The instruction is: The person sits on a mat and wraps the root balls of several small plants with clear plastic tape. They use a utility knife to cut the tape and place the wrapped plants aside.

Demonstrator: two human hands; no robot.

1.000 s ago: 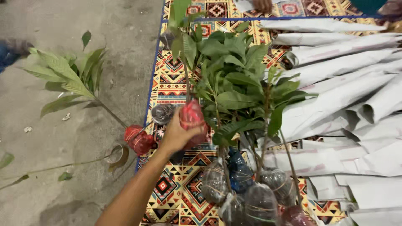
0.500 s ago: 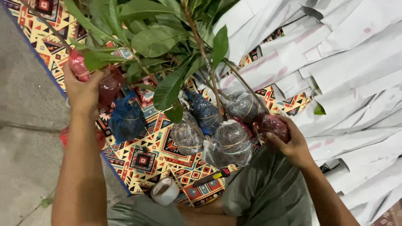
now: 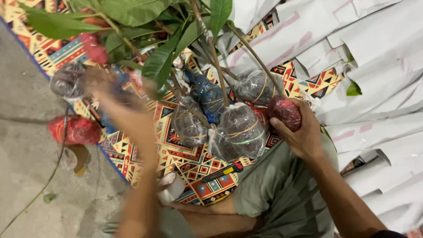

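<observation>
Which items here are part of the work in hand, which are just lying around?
In hand:
- right hand gripping a red-wrapped root ball
- left hand, blurred, among the bagged saplings

Lying about:
- tape roll
- box cutter
- white paper sleeves
- red-wrapped sapling on the concrete
- patterned mat

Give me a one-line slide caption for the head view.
Right hand grips a red-wrapped seedling root ball among bagged saplings on a patterned mat; blurred left hand reaches toward the leaves.

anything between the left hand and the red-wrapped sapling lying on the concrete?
Nothing visible. The left hand, motion-blurred, is over the patterned mat's edge; the red-wrapped sapling lies just beside it on the concrete, with open space between. The right hand grips another red-wrapped root ball.
</observation>
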